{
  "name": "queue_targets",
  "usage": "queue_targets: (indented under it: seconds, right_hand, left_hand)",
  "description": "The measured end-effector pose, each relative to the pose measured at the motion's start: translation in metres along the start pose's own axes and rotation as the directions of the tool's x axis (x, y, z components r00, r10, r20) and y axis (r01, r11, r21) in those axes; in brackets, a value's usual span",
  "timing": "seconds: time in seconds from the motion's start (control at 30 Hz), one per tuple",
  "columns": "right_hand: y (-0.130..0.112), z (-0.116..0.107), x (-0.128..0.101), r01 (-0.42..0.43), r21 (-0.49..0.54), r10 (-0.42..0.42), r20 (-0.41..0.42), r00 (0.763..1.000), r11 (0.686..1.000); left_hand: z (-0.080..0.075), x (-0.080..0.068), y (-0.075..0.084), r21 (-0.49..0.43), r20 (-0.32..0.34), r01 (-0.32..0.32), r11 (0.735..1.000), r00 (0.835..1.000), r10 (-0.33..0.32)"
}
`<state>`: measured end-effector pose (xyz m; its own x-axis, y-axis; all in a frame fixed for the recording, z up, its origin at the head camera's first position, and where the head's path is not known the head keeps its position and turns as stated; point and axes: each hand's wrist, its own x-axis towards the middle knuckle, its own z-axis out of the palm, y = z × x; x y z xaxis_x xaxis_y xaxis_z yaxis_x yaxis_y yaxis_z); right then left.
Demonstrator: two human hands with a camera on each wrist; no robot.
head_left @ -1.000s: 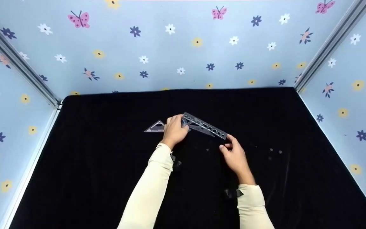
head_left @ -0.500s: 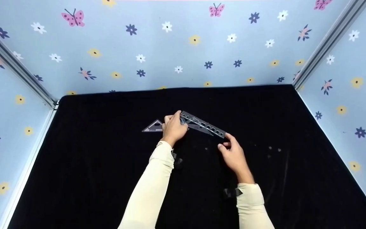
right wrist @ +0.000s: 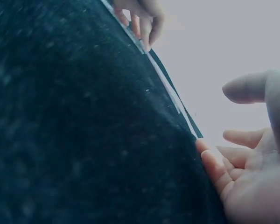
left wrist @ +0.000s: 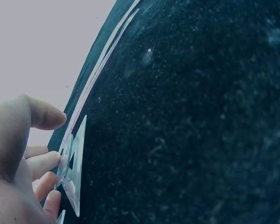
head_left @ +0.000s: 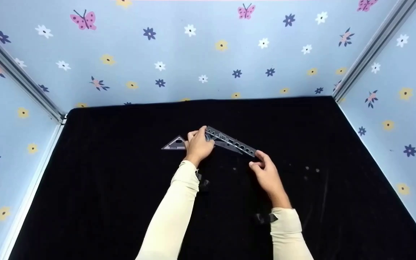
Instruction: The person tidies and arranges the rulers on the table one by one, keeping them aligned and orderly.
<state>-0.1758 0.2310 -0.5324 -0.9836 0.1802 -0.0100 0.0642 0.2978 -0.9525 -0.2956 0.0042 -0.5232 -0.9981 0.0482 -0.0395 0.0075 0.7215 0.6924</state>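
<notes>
In the head view a clear template ruler (head_left: 231,140) with cut-out shapes lies slantwise on black cloth. Under its near side shows a long, narrow clear set square (head_left: 229,146). My left hand (head_left: 198,147) rests on the ruler's far left end, covering part of a bluish curved piece, perhaps a protractor. Left of that hand, a smaller triangular set square (head_left: 174,147) sticks out. My right hand (head_left: 268,175) touches the ruler's near right end with its fingertips, thumb apart. In the left wrist view, loosely bent fingers (left wrist: 44,163) touch clear plastic pieces, the thumb held away.
Black cloth (head_left: 121,198) covers the table. Blue patterned panels (head_left: 208,57) stand at the back and both sides, with metal posts (head_left: 377,47) at the corners. A dark wrist device (head_left: 264,219) sits at the right cuff.
The head view has shifted slightly. Both hands stay nearly in place, and the ruler and set squares keep their arrangement on the cloth.
</notes>
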Motion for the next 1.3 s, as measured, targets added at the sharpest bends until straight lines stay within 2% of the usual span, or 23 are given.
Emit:
queue_targets:
  seconds: [0.1, 0.27, 0.33, 0.47, 0.53, 0.63, 0.8, 0.87, 0.93, 1.07, 1.3]
  right_hand:
    - [-0.001, -0.003, 0.001, -0.057, 0.165, 0.055, 0.018, 0.998, 0.985]
    - [-0.005, -0.007, 0.000, -0.141, 0.410, 0.140, 0.033, 0.990, 0.901]
    - [-0.008, -0.006, -0.001, -0.155, 0.467, 0.165, 0.019, 0.986, 0.870]
    - [-0.013, -0.003, -0.004, -0.158, 0.530, 0.209, -0.038, 0.977, 0.833]
    - [-0.014, -0.003, -0.003, -0.167, 0.570, 0.233, -0.043, 0.972, 0.804]
    - [-0.013, -0.005, -0.001, -0.209, 0.664, 0.279, 0.001, 0.960, 0.718]
    - [-0.008, -0.012, 0.001, -0.284, 0.805, 0.346, 0.105, 0.932, 0.521]
    - [-0.006, -0.014, 0.002, -0.295, 0.835, 0.356, 0.129, 0.925, 0.465]
    - [-0.004, -0.016, 0.002, -0.297, 0.854, 0.361, 0.140, 0.922, 0.428]
    - [-0.003, -0.017, 0.002, -0.303, 0.865, 0.362, 0.154, 0.919, 0.401]
    - [-0.006, -0.015, 0.001, -0.310, 0.864, 0.364, 0.161, 0.917, 0.396]
  left_hand:
    - [0.000, -0.001, 0.000, 0.006, -0.006, -0.011, 1.000, 1.000, 0.011]
    - [0.001, -0.001, 0.000, 0.007, -0.022, -0.015, 1.000, 1.000, 0.015]
    - [0.002, -0.002, -0.001, 0.004, -0.025, -0.018, 1.000, 1.000, 0.018]
    - [0.005, -0.002, 0.001, 0.005, -0.024, -0.030, 1.000, 0.999, 0.030]
    - [0.005, -0.002, 0.002, -0.001, -0.024, -0.031, 1.000, 0.999, 0.031]
    - [0.003, 0.000, 0.002, -0.025, -0.022, -0.026, 0.999, 0.999, 0.026]
    - [0.001, 0.000, -0.001, -0.085, -0.022, 0.001, 0.996, 1.000, -0.003]
    - [0.001, 0.000, -0.003, -0.102, -0.018, 0.009, 0.995, 1.000, -0.011]
    - [0.001, -0.001, -0.004, -0.111, -0.017, 0.009, 0.994, 1.000, -0.010]
    - [0.002, 0.000, -0.006, -0.107, -0.025, 0.004, 0.994, 1.000, -0.007]
    - [0.003, 0.001, -0.007, -0.117, -0.043, 0.008, 0.993, 0.999, -0.013]
